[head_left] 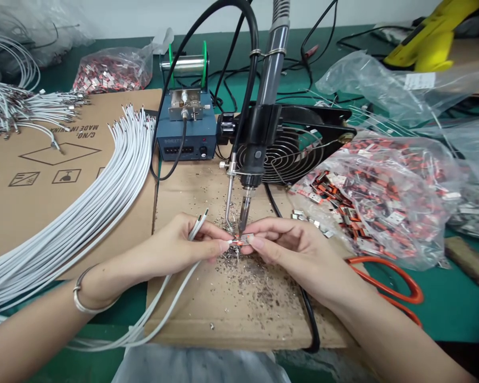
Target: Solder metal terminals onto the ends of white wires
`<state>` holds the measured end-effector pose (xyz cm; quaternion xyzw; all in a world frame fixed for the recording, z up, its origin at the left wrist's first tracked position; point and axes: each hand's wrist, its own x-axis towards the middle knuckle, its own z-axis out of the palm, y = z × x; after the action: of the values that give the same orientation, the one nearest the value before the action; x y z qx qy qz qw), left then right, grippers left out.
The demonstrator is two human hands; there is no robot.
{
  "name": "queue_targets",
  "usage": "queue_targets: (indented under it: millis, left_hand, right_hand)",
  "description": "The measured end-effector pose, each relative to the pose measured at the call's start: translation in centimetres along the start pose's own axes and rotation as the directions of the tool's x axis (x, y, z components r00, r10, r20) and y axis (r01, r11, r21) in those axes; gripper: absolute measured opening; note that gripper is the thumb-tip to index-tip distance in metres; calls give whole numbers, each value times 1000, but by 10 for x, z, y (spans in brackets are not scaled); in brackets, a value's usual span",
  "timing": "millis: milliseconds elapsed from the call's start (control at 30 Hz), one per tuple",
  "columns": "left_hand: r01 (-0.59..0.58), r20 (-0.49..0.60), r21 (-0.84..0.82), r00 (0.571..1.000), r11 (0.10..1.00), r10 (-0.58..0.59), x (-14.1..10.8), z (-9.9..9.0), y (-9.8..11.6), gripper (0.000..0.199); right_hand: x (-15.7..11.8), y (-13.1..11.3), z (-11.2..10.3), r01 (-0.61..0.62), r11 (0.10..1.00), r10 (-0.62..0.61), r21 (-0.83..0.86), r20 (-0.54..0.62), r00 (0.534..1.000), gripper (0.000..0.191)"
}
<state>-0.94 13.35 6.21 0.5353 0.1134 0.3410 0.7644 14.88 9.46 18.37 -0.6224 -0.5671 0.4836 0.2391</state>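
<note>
Under the tip of a mounted soldering iron [245, 207], both hands meet over a cardboard sheet. My right hand [289, 242] pinches a small metal USB connector [247, 239] with an orange-red part. The end of a white cable is pinched between thumb and forefinger of my left hand [193, 242], right against the connector. Other white cables [171, 306] run through the left hand too, two of their stripped ends sticking up. A thin solder feed tube [229, 199] comes down beside the iron's tip. The exact contact at the tip is too small to make out.
A bundle of white cables [120, 186] lies on cardboard at left. Behind stand a blue solder feeder [187, 135] with a solder spool [186, 65] and a black fan [295, 154]. Bagged connectors [387, 197] and orange-handled scissors [413, 287] are at right. Solder bits [259, 290] litter the cardboard.
</note>
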Motion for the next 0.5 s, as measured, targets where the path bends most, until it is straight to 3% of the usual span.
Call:
queue_targets:
  millis: [333, 500]
  left_hand:
    - [80, 13, -25, 997, 996, -80, -1, 1, 4, 25]
    - [17, -17, 16, 1000, 1000, -17, -1, 0, 1, 22]
  right_hand:
    - [-1, 1, -4, -60, 997, 58, 54, 36, 998, 7]
    - [0, 1, 0, -62, 997, 62, 36, 0, 998, 6]
